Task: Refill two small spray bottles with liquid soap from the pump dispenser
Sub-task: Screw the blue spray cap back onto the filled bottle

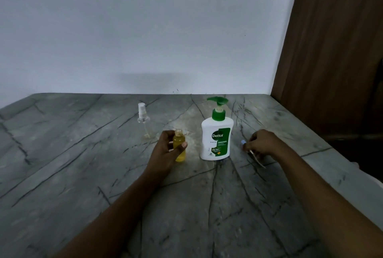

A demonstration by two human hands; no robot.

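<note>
My left hand (165, 150) grips a small uncapped spray bottle (179, 152) full of yellow soap, standing on the grey marble counter (83, 164). Right of it stands the white pump dispenser (216, 137) with a green pump head. My right hand (262, 142) holds the loose spray cap (244, 143) just above the counter to the right of the dispenser, and the cap's thin dip tube (258, 159) trails toward me. A second small clear spray bottle (144, 122), capped and looking empty, stands further back on the left.
A white wall (145, 40) rises behind the counter. A brown wooden panel (331, 60) closes off the right side. The counter's right edge (342, 177) runs diagonally toward me.
</note>
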